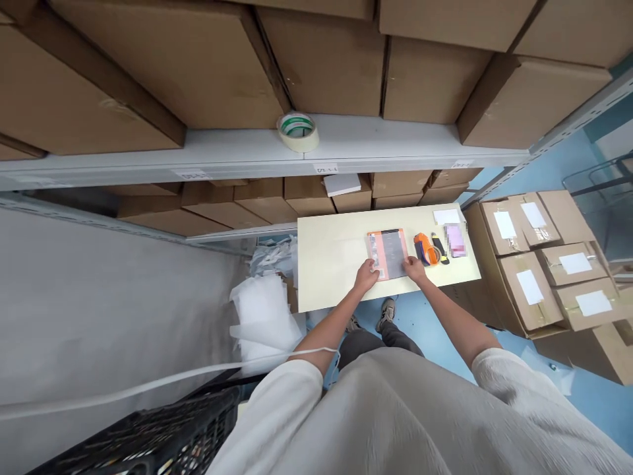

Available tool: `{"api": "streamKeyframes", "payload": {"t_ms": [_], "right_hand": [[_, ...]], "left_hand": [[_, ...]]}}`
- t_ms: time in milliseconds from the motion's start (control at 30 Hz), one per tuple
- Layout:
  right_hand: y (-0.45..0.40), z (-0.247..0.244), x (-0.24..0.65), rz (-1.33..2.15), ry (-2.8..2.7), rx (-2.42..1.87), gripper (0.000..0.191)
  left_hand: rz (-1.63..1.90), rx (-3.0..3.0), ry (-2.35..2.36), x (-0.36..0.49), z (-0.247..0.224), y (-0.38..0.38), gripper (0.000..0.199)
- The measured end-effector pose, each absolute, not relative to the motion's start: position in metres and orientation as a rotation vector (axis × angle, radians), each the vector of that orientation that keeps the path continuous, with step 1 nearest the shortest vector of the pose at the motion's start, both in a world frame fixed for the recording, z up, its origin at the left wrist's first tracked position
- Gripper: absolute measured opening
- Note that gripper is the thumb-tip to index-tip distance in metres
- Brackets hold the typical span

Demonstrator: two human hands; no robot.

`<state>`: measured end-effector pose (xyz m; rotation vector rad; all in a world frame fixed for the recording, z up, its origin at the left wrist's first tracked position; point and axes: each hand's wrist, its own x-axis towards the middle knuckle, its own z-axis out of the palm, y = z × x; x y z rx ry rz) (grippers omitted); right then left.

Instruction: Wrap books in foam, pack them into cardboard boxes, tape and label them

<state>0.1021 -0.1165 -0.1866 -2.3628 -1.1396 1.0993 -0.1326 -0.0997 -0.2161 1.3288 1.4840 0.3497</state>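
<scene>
Pale metal shelving (376, 140) spans 12 o'clock as seen from the orange-edged package, packed with cardboard boxes (326, 63) set side by side, a layout that probably saves space; the frame cuts off the top row. Toward 3 o'clock stands a stack of labelled cartons (537, 227), the labels facing up, likely so they can be read, though any print is too small to make out. The cream surface (331, 264) stretches from 9 to 3 o'clock. At 8 o'clock a black crate (192, 429) is cropped by the lower edge, its contents mostly hidden, and nearer in that direction white wrapping sheets (262, 310) sit just beside the surface. At the clock's centre, over the surface, is the orange-edged package (390, 254), turned dark panel up; whether it lies flat or is slightly raised, I cannot tell. The left hand (366, 276) is closed on its near corner at 7 o'clock, the right hand (414, 268) on the one at 4, a two-corner hold that would steady it evenly; fingers beneath are out of sight. An orange tape dispenser (423, 248) rests at 3 o'clock, within easy reach of the right hand, with a black-and-yellow cutter (440, 249) just beyond it. Between 2 and 3 o'clock lies a pinkish object (455, 240), pixelated past recognition.
</scene>
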Motion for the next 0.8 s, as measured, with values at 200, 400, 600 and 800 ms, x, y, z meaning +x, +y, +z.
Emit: {"api": "streamKeyframes", "payload": {"t_ms": [200, 400, 600, 800], "right_hand": [[-0.125, -0.155, 0.158, 0.873, -1.359, -2.167, 0.035], [-0.124, -0.143, 0.242, 0.660, -1.532, -2.519, 0.039], [-0.116, -0.167, 0.259, 0.685, -1.835, -2.661, 0.048], [-0.113, -0.178, 0.264, 0.649, -1.998, -2.586, 0.035]], "left_hand": [[0.299, 1.463, 1.614, -0.122, -0.208, -0.094, 0.044], [0.313, 1.529, 1.640, -0.113, -0.207, -0.100, 0.039], [0.348, 1.557, 1.635, -0.109, -0.208, -0.112, 0.038], [0.279, 1.578, 1.665, -0.117, -0.210, -0.121, 0.044]]}}
